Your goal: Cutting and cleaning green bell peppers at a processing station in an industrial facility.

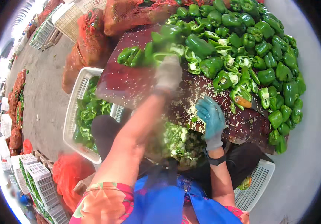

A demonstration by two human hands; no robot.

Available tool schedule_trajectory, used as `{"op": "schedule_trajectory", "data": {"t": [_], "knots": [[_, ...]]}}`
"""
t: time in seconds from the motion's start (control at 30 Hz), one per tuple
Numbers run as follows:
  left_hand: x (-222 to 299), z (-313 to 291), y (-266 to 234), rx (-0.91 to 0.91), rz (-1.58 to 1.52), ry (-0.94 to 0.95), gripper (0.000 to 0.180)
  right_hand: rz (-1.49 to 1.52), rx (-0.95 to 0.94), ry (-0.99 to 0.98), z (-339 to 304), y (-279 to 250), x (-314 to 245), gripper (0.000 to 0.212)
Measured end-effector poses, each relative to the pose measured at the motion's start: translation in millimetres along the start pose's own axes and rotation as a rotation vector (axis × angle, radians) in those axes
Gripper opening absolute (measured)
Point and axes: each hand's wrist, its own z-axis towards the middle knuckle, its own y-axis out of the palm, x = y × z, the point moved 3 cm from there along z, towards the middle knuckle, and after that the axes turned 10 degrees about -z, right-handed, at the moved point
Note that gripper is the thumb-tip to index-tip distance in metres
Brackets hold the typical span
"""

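Observation:
My left hand [168,74], in a pale work glove, reaches over the dark red tabletop [125,80]. Motion smears its fingers beside a blurred green bell pepper [165,55]; whether they grip it is not clear. Nearer me, my right hand [211,117], in a teal-coated glove with a grey cuff, rests at the table's near edge. Its fingers look loosely stretched, with nothing visible in them. Pale seeds [184,95] are strewn between the hands. Cut peppers [239,69] with exposed cores lie beyond my right hand, and a whole pepper [130,56] lies left of my left hand.
A large heap of green peppers [250,30] covers the far right. A white crate [72,112] of peppers stands left of my knee, and pepper cores [177,136] gather below the table edge. Red mesh sacks [91,30] stand at the back left. Another white crate [261,179] sits lower right.

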Motion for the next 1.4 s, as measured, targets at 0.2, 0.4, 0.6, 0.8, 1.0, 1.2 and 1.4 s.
{"op": "schedule_trajectory", "data": {"t": [0.2,0.4,0.6,0.8,1.0,1.2,1.4], "knots": [[23.1,-33.7,-44.8,-0.04,-0.255,0.006,0.031,-0.029,-0.101,0.094,16.7,1.4,0.9,0.066],[62.6,-86.1,-36.4,-0.232,-0.869,-0.209,0.035,-0.423,-0.055,-0.097,60.3,5.4,-17.7,0.076],[19.6,-91.5,-57.9,-0.262,-0.305,0.269,0.036,-1.239,-0.327,-0.354,84.3,54.8,-22.9,0.071],[57.9,-103.6,-4.8,-0.216,-0.823,-0.081,0.039,-0.585,-0.568,-0.135,122.4,-31.8,-1.7,0.047],[40.8,-103.5,-14.5,-0.139,-0.957,-0.062,0.032,-0.72,-0.549,-0.043,232.0,-119.1,123.9,0.047],[23.2,-95.4,3.6,-0.265,-1.033,-0.095,0.039,-0.471,-0.495,0.092,200.8,-70.5,94.6,0.048],[42.7,-98.1,-0.5,-0.63,-0.965,0.009,0.037,-0.31,-0.397,0.1,143.6,-88.0,58.7,0.05]]}}
